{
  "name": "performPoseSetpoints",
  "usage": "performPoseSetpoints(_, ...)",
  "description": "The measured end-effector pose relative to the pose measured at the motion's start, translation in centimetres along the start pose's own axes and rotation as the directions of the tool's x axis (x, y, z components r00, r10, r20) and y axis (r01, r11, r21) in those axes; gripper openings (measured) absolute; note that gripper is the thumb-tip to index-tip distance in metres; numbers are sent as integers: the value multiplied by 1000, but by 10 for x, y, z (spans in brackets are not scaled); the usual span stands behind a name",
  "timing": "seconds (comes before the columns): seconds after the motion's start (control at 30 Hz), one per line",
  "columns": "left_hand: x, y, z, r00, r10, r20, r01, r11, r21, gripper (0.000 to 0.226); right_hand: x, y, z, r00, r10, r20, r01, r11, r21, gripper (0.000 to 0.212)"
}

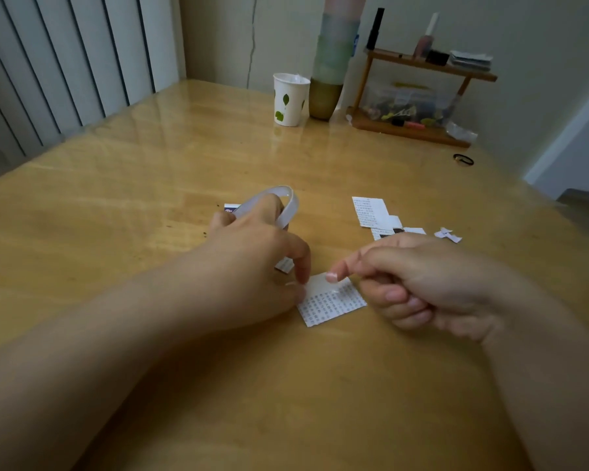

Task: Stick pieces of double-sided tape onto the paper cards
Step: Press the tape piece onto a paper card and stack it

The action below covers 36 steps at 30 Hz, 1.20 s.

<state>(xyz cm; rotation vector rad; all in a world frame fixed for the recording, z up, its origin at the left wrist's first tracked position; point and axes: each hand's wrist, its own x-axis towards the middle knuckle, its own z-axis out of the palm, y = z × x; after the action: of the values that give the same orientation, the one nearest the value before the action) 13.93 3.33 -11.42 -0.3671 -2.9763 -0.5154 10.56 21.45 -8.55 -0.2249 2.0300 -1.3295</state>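
A small printed paper card (330,302) lies on the wooden table (150,198) between my hands. A strip of tape runs along its top edge. My left hand (259,263) wears a white roll of double-sided tape (286,207) looped over its fingers, and its index fingertip presses the card's left corner. My right hand (419,283) has the index finger stretched out, the tip pressing on the tape at the card's top edge; the other fingers are curled. More printed cards (371,212) lie beyond my right hand.
A small paper scrap (447,234) lies right of the cards, and another card (230,209) peeks out behind my left hand. At the back stand a paper cup (289,100), a tall vase (330,62) and a wooden shelf (422,96). A black hair tie (463,159) lies near the right edge.
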Motion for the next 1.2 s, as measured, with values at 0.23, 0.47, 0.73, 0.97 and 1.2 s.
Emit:
performPoseSetpoints(0.23, 1, -3, 4, 999, 29, -19, -29, 1000, -4, 5, 4, 2, 6, 997, 53, 48, -51, 998, -44, 30)
performPoseSetpoints(0.47, 1, -5, 4, 999, 34, -11, -34, 999, -7, 7, 2, -1, 8, 993, 37, 110, -36, 999, -13, 30)
performPoseSetpoints(0.73, 2, -4, 4, 1000, 23, 4, -23, 1000, 2, 6, 5, 2, 10, 997, 75, 34, -70, 988, -138, 27)
performPoseSetpoints(0.97, 2, -5, 6, 1000, 28, 8, -28, 1000, -9, 4, 6, 3, 10, 998, 57, -13, -59, 979, -194, 30)
performPoseSetpoints(1.2, 2, -5, 5, 1000, 24, 9, -24, 1000, 0, 5, 6, 4, 6, 994, 41, -99, -63, 970, -234, 29)
